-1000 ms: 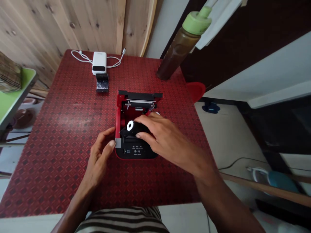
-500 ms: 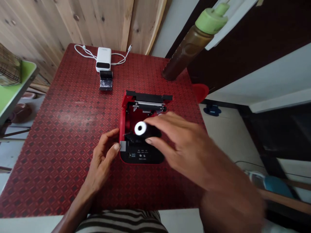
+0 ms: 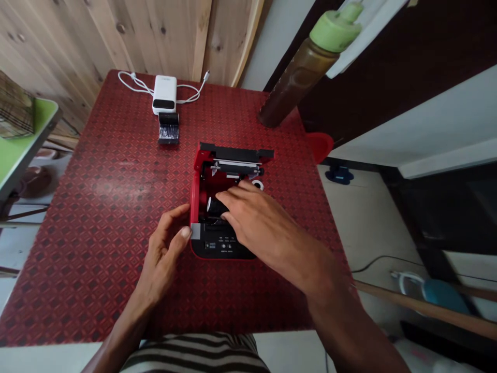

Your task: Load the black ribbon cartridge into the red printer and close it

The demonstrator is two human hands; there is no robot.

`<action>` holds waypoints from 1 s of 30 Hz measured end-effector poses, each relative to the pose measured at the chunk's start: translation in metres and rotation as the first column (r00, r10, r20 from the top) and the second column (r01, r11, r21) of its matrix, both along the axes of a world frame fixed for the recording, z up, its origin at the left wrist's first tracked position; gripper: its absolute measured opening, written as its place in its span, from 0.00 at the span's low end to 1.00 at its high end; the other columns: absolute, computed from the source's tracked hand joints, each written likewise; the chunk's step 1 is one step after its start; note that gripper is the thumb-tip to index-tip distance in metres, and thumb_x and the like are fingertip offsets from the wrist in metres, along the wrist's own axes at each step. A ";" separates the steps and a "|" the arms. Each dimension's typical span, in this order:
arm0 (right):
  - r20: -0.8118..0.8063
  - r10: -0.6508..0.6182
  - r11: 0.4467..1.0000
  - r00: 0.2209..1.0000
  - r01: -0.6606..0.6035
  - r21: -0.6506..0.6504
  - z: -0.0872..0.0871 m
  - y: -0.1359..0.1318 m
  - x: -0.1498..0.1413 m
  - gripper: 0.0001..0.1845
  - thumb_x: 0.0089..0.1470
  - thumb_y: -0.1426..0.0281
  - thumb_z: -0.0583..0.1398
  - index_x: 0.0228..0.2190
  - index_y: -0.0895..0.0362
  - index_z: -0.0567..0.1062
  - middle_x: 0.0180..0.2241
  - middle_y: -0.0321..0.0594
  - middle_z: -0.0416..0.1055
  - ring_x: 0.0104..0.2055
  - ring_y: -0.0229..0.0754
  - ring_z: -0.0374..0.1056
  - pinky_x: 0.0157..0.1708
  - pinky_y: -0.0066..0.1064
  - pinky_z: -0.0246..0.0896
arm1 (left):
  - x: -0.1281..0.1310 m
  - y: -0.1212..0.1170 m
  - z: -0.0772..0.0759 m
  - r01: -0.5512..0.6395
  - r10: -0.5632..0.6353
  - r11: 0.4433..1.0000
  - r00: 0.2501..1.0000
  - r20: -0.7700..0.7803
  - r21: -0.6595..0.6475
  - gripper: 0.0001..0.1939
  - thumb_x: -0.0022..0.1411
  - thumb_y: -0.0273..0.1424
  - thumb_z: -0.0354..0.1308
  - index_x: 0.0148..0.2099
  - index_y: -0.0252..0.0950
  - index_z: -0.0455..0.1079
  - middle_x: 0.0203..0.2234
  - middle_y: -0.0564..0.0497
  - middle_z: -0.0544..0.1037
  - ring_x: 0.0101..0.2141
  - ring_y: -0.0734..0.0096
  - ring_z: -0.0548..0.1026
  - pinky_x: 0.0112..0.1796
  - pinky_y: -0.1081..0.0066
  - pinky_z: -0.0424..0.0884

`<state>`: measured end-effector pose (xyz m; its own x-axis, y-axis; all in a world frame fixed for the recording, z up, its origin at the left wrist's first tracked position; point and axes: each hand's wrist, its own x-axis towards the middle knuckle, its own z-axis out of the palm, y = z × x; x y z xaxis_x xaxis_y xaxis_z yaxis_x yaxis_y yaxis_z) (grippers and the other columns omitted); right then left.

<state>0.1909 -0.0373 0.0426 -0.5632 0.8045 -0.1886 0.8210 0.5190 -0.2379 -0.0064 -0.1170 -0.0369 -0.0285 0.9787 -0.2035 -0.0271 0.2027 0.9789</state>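
Observation:
A red and black receipt printer (image 3: 196,202) lies on the table with its lid raised at the far side. My left hand (image 3: 166,251) steadies its near left corner, fingers bent against the side and thumb by a grey patch. My right hand (image 3: 256,217) reaches into the printer's bay, thumb and fingers closed around a black paper roll (image 3: 214,206). The roll's white left end shows; my fingers cover most of the rest. A white ring-shaped thing (image 3: 258,184) peeks out behind my right hand, partly hidden.
A white power bank (image 3: 165,93) with a white cable (image 3: 194,96) sits at the back of the red-patterned table (image 3: 104,248). In front of it lies a curled black strip (image 3: 169,129). A brown bottle with a green cap (image 3: 303,72) stands at the back right.
My right hand has lowered the roll from above the printer into its bay, moving slightly left. The roll's white end now faces left. My left hand has stayed on the printer's corner.

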 end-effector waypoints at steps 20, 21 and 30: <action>0.074 -0.132 0.988 0.989 0.137 -0.070 -0.015 0.021 -0.015 0.18 0.68 0.87 0.55 0.44 0.62 0.84 0.49 0.55 0.84 0.53 0.54 0.81 0.54 0.44 0.72 | -0.001 0.000 0.001 0.009 -0.008 1.000 1.000 0.021 -0.023 0.28 0.77 0.52 0.64 0.69 0.41 0.77 0.61 0.43 0.85 0.57 0.50 0.84 0.59 0.53 0.79; 0.065 -0.129 0.989 0.990 0.133 -0.067 -0.017 0.020 -0.014 0.19 0.68 0.87 0.55 0.44 0.62 0.83 0.49 0.54 0.84 0.53 0.55 0.81 0.54 0.44 0.72 | -0.001 0.000 0.000 0.009 -0.008 1.000 1.000 0.024 -0.023 0.28 0.77 0.52 0.64 0.69 0.41 0.77 0.61 0.43 0.85 0.57 0.51 0.84 0.58 0.53 0.79; -0.253 -0.030 0.999 0.967 0.026 -0.018 0.000 0.003 0.021 0.17 0.70 0.84 0.59 0.46 0.55 0.84 0.52 0.45 0.85 0.50 0.47 0.81 0.55 0.42 0.77 | 0.000 0.001 0.002 0.007 -0.006 0.999 1.000 0.017 -0.034 0.27 0.77 0.52 0.64 0.68 0.43 0.77 0.60 0.44 0.84 0.59 0.50 0.82 0.60 0.52 0.77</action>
